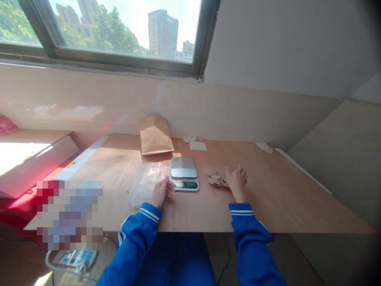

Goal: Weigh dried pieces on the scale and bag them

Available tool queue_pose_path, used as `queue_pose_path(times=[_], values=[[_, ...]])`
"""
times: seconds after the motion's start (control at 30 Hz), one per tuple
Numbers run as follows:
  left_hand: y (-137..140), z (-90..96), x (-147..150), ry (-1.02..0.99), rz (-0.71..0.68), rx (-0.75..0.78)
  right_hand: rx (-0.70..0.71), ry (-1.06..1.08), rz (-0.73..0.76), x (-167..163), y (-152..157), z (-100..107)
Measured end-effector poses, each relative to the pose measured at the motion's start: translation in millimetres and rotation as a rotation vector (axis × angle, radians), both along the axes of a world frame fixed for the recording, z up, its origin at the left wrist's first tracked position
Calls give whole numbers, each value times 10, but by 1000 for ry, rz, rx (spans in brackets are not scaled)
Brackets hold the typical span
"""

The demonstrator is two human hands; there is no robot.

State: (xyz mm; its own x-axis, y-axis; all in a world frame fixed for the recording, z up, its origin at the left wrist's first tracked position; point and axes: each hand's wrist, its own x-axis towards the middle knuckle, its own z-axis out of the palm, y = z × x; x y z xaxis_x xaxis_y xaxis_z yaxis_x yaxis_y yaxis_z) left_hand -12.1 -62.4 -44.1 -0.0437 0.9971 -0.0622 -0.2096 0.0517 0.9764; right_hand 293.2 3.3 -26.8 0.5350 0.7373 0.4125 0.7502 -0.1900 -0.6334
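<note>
A kitchen scale (pixel 183 167) with a steel plate and a dark display strip sits in the middle of the table. Beside its lower left corner rests my left hand (pixel 160 192), fingers loosely bent and apart, holding nothing. Clear plastic bags (pixel 145 183) lie crumpled just left of that hand. To the right of the scale is a small clear bag (pixel 216 179) with brown, flaky pieces inside. My right hand (pixel 237 182) is at this bag's right end, fingers spread and nothing gripped; whether it touches the bag is unclear.
A brown paper bag (pixel 156 136) leans against the wall behind the scale. White paper (pixel 198 146) lies near the back edge, and a crumpled white scrap (pixel 264 147) is farther right. A power strip (pixel 79 258) with cables is below the table's left side.
</note>
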Motion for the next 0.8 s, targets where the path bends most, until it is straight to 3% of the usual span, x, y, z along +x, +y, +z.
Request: queue_pose_path(times=[0.1,0.23,0.43,0.6,0.7,0.8], values=[[-6,15,4,0,0,2,-52,-234,93,-313,-168,-271],[-17,32,7,-9,25,15,-182,-388,162,-556,-202,-549],[-3,3,-15,1,119,20,-131,-426,159,-416,118,-521],[-55,18,-5,128,209,79,40,-388,137,-375,125,-496],[-80,193,28,325,305,220,126,-308,163,-362,86,-526],[24,598,34,577,490,457,197,-214,156,-332,85,-555]])
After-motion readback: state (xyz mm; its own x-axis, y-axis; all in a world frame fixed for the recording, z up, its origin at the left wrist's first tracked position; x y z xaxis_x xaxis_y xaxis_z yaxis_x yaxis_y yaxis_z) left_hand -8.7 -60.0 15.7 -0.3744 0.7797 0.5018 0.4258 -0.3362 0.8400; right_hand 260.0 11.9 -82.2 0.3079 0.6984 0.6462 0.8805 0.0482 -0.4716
